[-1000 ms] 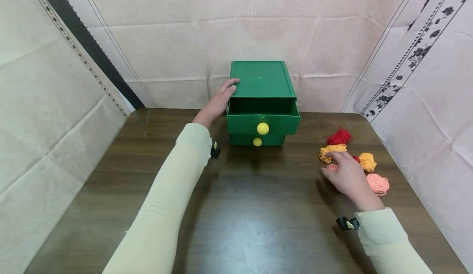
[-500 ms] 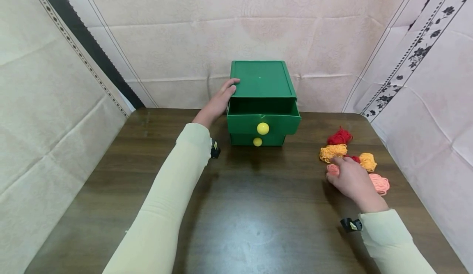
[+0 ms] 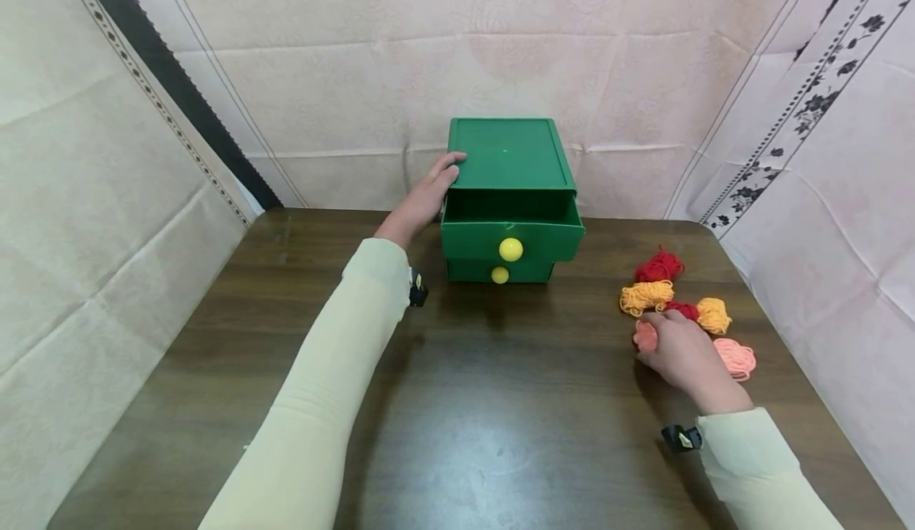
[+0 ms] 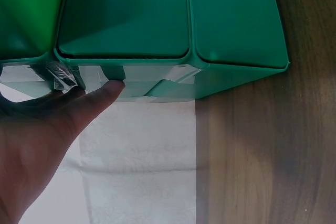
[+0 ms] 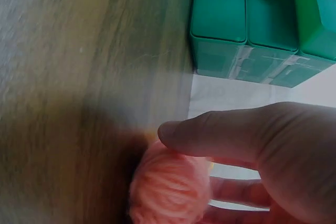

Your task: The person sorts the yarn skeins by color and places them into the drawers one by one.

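Note:
A green drawer box (image 3: 509, 152) with yellow knobs stands at the back of the table, its top drawer (image 3: 468, 241) pulled out. My left hand (image 3: 422, 200) rests on the box's left side, its fingertips at the top edge. In the left wrist view the thumb (image 4: 102, 98) lies straight against the taped side wall. At the right, my right hand (image 3: 686, 355) pinches a small ball of pink yarn (image 3: 646, 338) low over the table. The right wrist view shows the thumb on top of this pink yarn ball (image 5: 170, 187), with fingers on its far side.
Around the right hand lie two red yarn balls (image 3: 660, 266), two yellow-orange yarn balls (image 3: 646, 297) and another pink yarn ball (image 3: 735, 357). The brown wooden table (image 3: 457, 403) is bordered by pale cloth (image 3: 343, 77) at the back and sides.
My right hand has moved slightly right over the pink yarn ball, and its thumb and fingers have closed on it. The left hand has stayed at the box.

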Motion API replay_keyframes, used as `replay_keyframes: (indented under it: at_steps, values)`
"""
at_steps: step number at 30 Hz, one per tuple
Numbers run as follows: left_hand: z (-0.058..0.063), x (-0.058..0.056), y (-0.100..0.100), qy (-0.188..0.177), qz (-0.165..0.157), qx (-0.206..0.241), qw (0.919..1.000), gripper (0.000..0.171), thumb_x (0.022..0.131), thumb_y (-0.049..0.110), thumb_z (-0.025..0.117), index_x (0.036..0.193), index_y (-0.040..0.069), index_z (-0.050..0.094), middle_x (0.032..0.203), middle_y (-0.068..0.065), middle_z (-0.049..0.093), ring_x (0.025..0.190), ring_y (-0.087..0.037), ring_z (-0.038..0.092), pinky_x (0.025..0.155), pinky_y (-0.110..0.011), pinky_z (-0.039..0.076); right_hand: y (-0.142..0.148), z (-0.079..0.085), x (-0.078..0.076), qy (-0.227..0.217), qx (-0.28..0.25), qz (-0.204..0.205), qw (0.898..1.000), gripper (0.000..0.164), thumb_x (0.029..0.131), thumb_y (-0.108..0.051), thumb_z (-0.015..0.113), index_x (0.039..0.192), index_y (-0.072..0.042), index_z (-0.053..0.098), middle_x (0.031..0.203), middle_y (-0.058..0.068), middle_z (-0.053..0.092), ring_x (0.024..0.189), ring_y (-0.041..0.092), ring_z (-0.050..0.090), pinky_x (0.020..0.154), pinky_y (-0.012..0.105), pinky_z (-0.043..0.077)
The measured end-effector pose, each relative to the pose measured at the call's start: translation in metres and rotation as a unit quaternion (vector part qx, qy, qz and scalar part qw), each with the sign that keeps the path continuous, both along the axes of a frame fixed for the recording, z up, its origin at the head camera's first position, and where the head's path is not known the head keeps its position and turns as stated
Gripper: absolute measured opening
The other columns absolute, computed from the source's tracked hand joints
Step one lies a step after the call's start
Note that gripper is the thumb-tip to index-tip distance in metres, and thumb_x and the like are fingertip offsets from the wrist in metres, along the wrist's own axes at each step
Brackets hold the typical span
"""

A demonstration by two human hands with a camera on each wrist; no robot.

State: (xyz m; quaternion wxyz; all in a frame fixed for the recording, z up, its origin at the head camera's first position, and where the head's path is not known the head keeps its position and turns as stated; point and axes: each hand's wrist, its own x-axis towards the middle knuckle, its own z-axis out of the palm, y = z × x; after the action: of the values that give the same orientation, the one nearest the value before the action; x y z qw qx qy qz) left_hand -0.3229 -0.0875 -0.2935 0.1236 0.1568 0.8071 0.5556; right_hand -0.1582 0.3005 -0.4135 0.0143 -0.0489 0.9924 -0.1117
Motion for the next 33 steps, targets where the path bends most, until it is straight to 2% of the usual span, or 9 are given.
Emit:
replay_keyframes:
  at_steps: [9, 17, 21, 33]
  values:
    - [0.001, 0.001, 0.001, 0.006, 0.000, -0.006, 1.0000, 0.046, 0.106, 0.043, 0.026, 0.151, 0.034, 0.025, 0.162, 0.003, 0.013, 0.147, -0.022, 0.019, 0.117, -0.049, 0.022, 0.003, -0.006, 0.000, 0.007, 0.003, 0.005, 1.000, 0.064, 0.072, -0.014, 0.080, 0.126, 0.011, 0.054, 0.114, 0.034, 0.056, 0.098, 0.051, 0.055, 0.086, 0.064, 0.045]
    - [0.003, 0.002, 0.001, 0.009, -0.001, -0.010, 0.9999, 0.047, 0.106, 0.042, 0.025, 0.152, 0.033, 0.025, 0.162, 0.003, 0.014, 0.148, -0.021, 0.018, 0.118, -0.048, 0.021, 0.000, -0.007, 0.000, 0.020, -0.006, 0.009, 1.000, 0.063, 0.072, -0.013, 0.079, 0.126, 0.010, 0.054, 0.111, 0.031, 0.057, 0.093, 0.045, 0.057, 0.084, 0.061, 0.047]
    - [0.002, 0.001, 0.001, 0.011, -0.004, -0.008, 0.9999, 0.047, 0.106, 0.042, 0.026, 0.152, 0.033, 0.025, 0.162, 0.003, 0.014, 0.148, -0.021, 0.018, 0.118, -0.048, 0.021, -0.003, -0.006, 0.000, 0.028, -0.009, 0.015, 0.999, 0.061, 0.074, -0.013, 0.078, 0.126, 0.010, 0.055, 0.114, 0.031, 0.055, 0.095, 0.045, 0.057, 0.086, 0.062, 0.046]
    - [0.000, 0.000, 0.000, 0.009, 0.001, -0.006, 0.9999, 0.046, 0.106, 0.042, 0.026, 0.151, 0.033, 0.025, 0.162, 0.002, 0.015, 0.147, -0.021, 0.019, 0.117, -0.049, 0.021, -0.009, -0.003, 0.000, 0.111, -0.038, 0.027, 0.993, 0.050, 0.076, -0.011, 0.076, 0.122, 0.003, 0.060, 0.121, 0.029, 0.053, 0.108, 0.048, 0.051, 0.092, 0.064, 0.041]
